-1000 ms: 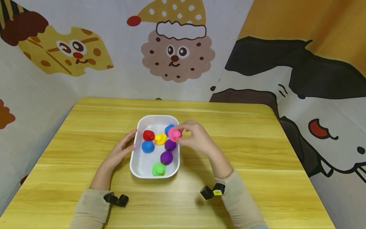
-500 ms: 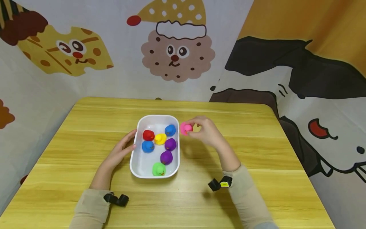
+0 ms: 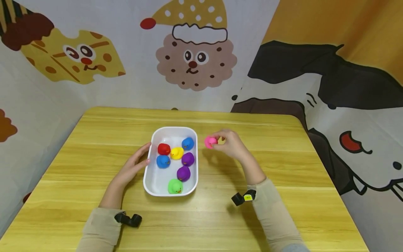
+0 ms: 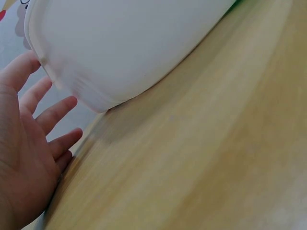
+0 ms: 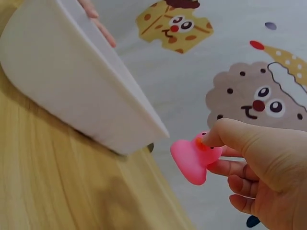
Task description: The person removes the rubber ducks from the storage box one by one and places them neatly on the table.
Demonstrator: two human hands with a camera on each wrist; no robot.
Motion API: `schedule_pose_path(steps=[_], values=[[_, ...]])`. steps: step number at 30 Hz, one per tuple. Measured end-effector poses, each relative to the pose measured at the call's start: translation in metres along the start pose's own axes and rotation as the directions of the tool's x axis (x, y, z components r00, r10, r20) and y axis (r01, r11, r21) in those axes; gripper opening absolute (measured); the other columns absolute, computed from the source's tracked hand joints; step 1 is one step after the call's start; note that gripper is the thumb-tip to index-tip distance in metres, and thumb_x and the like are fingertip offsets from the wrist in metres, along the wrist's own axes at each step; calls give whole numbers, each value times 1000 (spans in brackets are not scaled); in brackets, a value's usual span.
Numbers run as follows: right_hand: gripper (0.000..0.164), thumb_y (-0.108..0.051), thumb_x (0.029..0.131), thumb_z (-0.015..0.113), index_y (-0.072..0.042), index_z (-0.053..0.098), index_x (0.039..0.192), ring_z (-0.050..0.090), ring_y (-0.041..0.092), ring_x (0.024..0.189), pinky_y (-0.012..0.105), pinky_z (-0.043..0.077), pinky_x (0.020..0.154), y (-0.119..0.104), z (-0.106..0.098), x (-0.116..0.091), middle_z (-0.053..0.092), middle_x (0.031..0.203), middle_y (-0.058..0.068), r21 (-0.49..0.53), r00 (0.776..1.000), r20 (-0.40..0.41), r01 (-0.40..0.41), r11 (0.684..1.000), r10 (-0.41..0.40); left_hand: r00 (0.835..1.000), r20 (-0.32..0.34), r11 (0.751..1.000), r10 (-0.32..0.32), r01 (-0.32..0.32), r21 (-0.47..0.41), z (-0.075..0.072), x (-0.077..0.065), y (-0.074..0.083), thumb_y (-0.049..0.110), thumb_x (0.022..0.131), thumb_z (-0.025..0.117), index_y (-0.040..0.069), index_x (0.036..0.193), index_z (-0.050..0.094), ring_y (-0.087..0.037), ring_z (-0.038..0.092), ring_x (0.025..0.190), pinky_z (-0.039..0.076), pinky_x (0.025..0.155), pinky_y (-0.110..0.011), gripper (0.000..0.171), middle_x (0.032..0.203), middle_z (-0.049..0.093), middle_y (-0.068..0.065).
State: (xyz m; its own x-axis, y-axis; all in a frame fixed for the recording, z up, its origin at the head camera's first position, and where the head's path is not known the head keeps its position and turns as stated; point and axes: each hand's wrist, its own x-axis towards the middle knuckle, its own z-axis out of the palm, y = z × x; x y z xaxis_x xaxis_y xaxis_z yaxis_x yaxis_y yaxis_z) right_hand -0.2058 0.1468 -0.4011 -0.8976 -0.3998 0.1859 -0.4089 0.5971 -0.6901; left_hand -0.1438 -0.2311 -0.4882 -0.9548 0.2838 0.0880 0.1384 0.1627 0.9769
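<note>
A pink rubber duck is pinched between the thumb and fingers of my right hand, held up just right of the white tub. My left hand has its fingers spread along the tub's left side, fingertips at the rim. Inside the tub sit a red duck, a yellow duck, two blue ducks, two purple ducks and a green duck. The left wrist view shows the left fingers against the tub's outer wall.
The tub stands on a wood-grain table whose far edge meets a cartoon-printed cloth. A black wrist camera sits on the left sleeve, another wrist camera on the right sleeve.
My right hand has moved right with the pink duck, from over the tub's right rim to beside the tub. The left hand and the tub stay in place.
</note>
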Motion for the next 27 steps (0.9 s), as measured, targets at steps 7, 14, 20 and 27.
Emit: schedule_pose_path(steps=[7,14,20,27], values=[[26,-7,77,77,-4,73,102,57,31,91,47,46,83,13,5,0,65,91,5,38,1000,7,-9,999,8,1000,-1,1000,-1,1,0,0,0,-1,7,96,56,10,150,32,-32,21,140,12,110,-56,59,152,29,-15],[25,-6,77,77,-5,74,102,57,27,91,39,45,80,26,11,1,66,92,4,43,1000,14,-25,999,24,1000,6,1000,1,-1,0,0,0,-1,8,96,55,10,150,31,-32,19,140,12,110,-58,59,153,28,-15],[25,-4,76,77,-3,74,101,57,32,92,44,46,82,35,18,1,66,92,6,60,999,24,-33,998,31,1000,7,1000,15,-15,-3,0,1,-1,8,96,55,9,150,31,-34,20,140,12,109,-58,59,153,28,-18],[25,-5,76,77,-6,74,101,57,29,92,39,46,81,41,23,2,65,93,4,56,996,40,-76,996,74,1000,0,1000,3,-3,-6,0,0,0,8,96,55,10,150,32,-33,20,140,12,110,-57,59,153,28,-16]])
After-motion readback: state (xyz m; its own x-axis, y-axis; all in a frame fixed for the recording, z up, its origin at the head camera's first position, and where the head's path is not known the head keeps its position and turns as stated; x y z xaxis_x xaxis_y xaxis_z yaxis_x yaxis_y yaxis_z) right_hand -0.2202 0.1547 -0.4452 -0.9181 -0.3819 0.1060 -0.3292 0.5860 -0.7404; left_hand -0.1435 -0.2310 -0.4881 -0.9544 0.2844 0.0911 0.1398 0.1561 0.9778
